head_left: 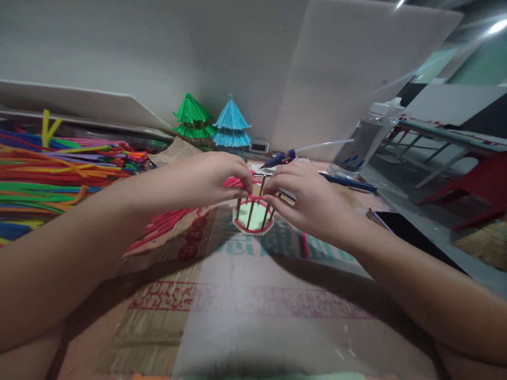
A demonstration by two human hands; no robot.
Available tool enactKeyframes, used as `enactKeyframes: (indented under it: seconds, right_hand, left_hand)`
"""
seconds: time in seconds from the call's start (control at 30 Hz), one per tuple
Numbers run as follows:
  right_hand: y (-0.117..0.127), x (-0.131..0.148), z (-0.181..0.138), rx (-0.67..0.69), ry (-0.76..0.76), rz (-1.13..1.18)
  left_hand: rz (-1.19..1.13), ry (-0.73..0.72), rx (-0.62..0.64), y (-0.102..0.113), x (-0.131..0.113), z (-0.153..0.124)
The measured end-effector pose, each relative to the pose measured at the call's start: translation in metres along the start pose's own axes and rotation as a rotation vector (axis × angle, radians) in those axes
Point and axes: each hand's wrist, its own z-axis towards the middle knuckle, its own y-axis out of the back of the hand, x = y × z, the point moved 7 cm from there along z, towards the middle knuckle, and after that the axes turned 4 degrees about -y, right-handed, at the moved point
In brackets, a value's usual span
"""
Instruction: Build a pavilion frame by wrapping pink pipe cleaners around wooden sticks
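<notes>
A small eight-sided base (pixel 242 220) with a pale green top and a red pipe cleaner edging rests on the work surface, several dark brown sticks (pixel 251 214) standing upright from it. Across the upper part of the sticks runs a red pipe cleaner (pixel 257 198). My left hand (pixel 222 177) pinches it at the left side, fingertips close to the sticks. From the right, my right hand (pixel 307 192) pinches the same strip between thumb and fingers. The fingers partly hide the far sticks.
Colourful pipe cleaners (pixel 75 169) are heaped at left. Green (pixel 192 116) and blue (pixel 232 124) pagoda-like models stand behind. A blue glue gun (pixel 279 158), a clear bottle (pixel 360 140) and a dark phone (pixel 412 235) lie around the right side. Red pipe cleaners (pixel 166 224) lie near my left forearm.
</notes>
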Motion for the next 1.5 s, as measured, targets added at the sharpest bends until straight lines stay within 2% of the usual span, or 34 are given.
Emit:
enactKeyframes:
  seconds: [0.37, 0.97, 1.1, 1.17, 1.23, 1.3, 1.5]
  right_hand:
    - [0.001, -0.001, 0.0, 0.005, -0.028, 0.073]
    - [-0.002, 0.0, 0.0, 0.019, -0.002, 0.006]
    - [0.024, 0.001, 0.001, -0.108, -0.017, -0.047]
    - [0.04, -0.003, -0.005, -0.206, -0.094, -0.015]
    - [0.044, -0.009, -0.016, -0.257, -0.19, 0.058]
    - [0.033, -0.016, -0.031, -0.225, -0.269, 0.155]
    - [-0.037, -0.034, -0.064, 0.085, -0.457, 0.375]
  left_hand:
    - [-0.012, 0.009, 0.013, -0.002, 0.003, 0.0]
    - [-0.034, -0.011, -0.002, -0.001, 0.002, -0.002]
    - [-0.034, -0.008, -0.011, 0.0, 0.003, -0.003]
    - [-0.026, 0.004, -0.003, 0.0, 0.003, -0.004]
    - [-0.028, 0.01, 0.006, 0.0, 0.002, -0.003]
    - [-0.034, 0.013, 0.011, 0.0, 0.001, -0.003]
    - [0.014, 0.067, 0.003, 0.006, 0.0, -0.004]
